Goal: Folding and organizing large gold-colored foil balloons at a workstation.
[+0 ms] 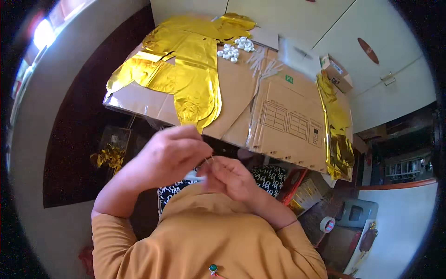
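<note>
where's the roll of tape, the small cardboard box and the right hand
Roll of tape (324,223): head view, on its white side.
Small cardboard box (335,74): head view, on the side facing the camera.
Right hand (236,180): head view, on the back of the hand.

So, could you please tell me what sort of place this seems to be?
Probably a room at home used for handwork: pale cabinet doors stand behind a cardboard-covered work surface, where gold foil sheets lie.
</note>
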Available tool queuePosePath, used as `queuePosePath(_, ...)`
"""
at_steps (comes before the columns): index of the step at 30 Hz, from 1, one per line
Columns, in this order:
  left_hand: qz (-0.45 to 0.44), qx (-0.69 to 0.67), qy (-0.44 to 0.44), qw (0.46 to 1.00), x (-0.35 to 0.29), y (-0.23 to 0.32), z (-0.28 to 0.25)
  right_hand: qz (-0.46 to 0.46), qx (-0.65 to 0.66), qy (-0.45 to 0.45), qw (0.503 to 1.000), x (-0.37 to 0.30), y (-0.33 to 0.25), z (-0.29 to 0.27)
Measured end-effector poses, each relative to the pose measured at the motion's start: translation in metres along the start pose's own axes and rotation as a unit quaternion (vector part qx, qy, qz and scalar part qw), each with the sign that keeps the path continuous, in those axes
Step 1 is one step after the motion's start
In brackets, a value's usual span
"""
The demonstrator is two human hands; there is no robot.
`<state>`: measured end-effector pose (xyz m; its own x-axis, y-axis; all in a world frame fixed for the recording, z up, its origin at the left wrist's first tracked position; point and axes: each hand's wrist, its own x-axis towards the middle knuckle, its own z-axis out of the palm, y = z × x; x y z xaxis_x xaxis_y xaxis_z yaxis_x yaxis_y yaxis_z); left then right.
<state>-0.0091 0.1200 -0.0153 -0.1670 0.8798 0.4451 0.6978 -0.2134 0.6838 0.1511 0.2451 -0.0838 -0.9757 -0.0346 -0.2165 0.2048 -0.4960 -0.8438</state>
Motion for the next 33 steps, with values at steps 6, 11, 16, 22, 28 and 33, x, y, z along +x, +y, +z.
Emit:
queuePosePath(6,-0.14,-0.33,-0.25,0.899,-0.013,-0.014,0.002,-0.254,-0.412,0.128,0.866,-0.013,-0.029,-0.011)
queuePosePath(11,-0.103,-0.306,0.172,0.931,-0.001,-0.029,0.032,-0.324,-0.531,-0.035,0.782,-0.011,-0.002,-0.01)
queuePosePath(16,0.102,-0.132,-0.059,0.984,-0.026,-0.03,0.058,-0.379,-0.584,0.045,0.716,-0.02,-0.078,-0.013)
queuePosePath(22,0.057,0.05,0.081,0.994,0.002,-0.025,0.028,-0.26,-0.468,-0.116,0.836,-0.018,-0.045,-0.007)
queuePosePath(28,0.087,-0.079,0.024,0.993,-0.001,-0.009,0.027,-0.258,-0.53,-0.032,0.807,-0.013,-0.077,-0.024)
queuePosePath(33,0.117,-0.149,-0.092,0.978,-0.005,-0.032,0.053,-0.288,-0.502,-0.022,0.815,-0.013,-0.103,-0.018)
